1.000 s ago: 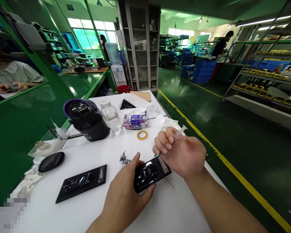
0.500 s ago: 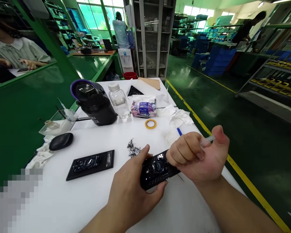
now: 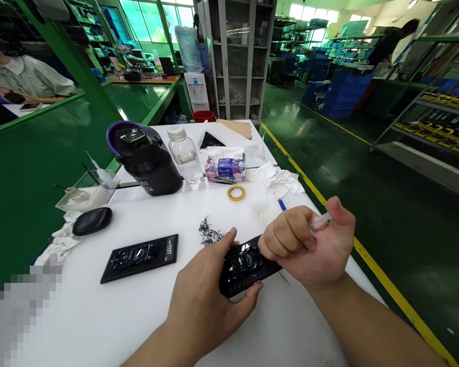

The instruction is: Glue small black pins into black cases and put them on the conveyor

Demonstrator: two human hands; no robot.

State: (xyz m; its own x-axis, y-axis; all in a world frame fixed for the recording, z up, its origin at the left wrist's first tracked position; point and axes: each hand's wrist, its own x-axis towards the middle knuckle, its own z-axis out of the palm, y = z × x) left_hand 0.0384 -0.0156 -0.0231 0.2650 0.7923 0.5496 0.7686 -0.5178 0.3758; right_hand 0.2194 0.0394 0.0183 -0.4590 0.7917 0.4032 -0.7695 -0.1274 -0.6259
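Panel (image 3: 245, 265), black with glossy raised shapes, is tilted above the near part of a white table (image 3: 145, 316), gripped by its edges between the thumb and fingers of the person's left hand (image 3: 206, 293). The right hand (image 3: 309, 242) is curled around a translucent tube (image 3: 320, 222), thumb raised near its end; its fingers cover the right end of the panel, though whether they touch it cannot be told. To the left, a similar second panel (image 3: 139, 257) lies flat. Just beyond the left hand is a small heap of black slivers (image 3: 209, 233). Farther back are a yellow tape roll (image 3: 236, 199), crumpled tissue (image 3: 285, 182), a purple-and-white packet (image 3: 225, 168), a clear bottle (image 3: 186, 158) and a black flask (image 3: 153, 168). Beyond the table, a water dispenser (image 3: 196, 92) stands beside a grey cabinet (image 3: 237, 66); a co-worker (image 3: 30, 76) sits at far left.
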